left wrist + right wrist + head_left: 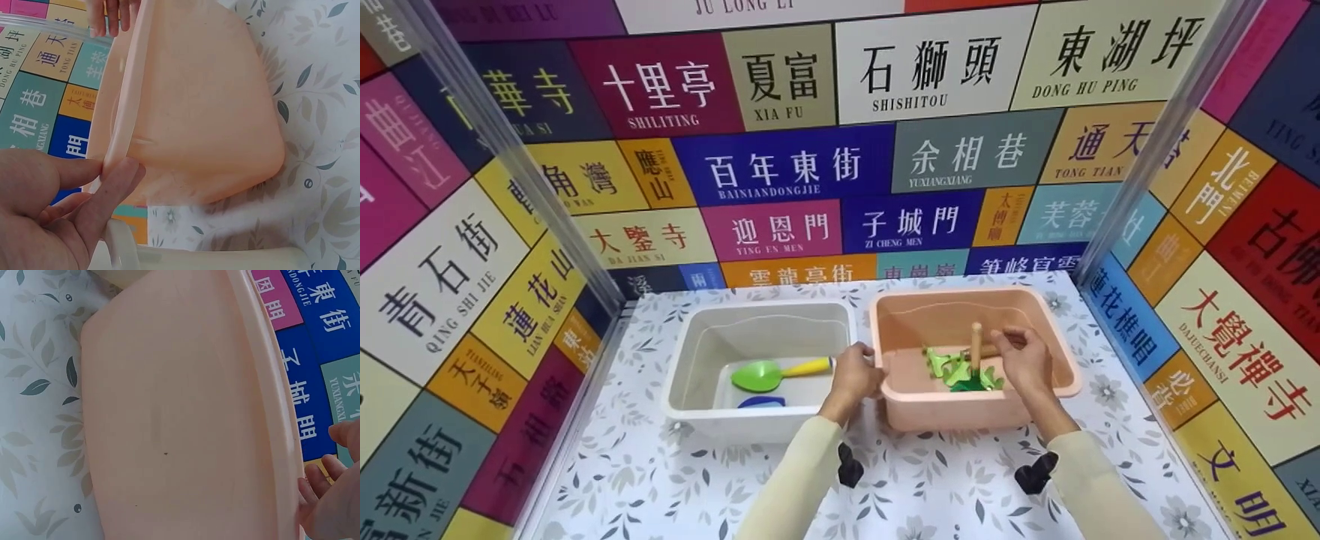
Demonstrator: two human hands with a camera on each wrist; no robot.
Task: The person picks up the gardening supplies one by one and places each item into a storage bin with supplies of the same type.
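Note:
My left hand pinches the near-left rim of a peach plastic bin. In the left wrist view the thumb and fingers grip that rim from both sides. My right hand hovers over the right part of the bin with fingers bent loosely, nothing seen between them. Beside its fingertips are a dark green tool with an upright wooden handle and light green pieces; another wooden handle lies partly behind the hand. The right wrist view shows the thumb and fingers apart by the bin's rim.
A white bin stands left of the peach one. Inside it lie a green toy shovel with a yellow handle and a blue piece, partly hidden by the wall. Both bins rest on a leaf-patterned table enclosed by sign-covered walls.

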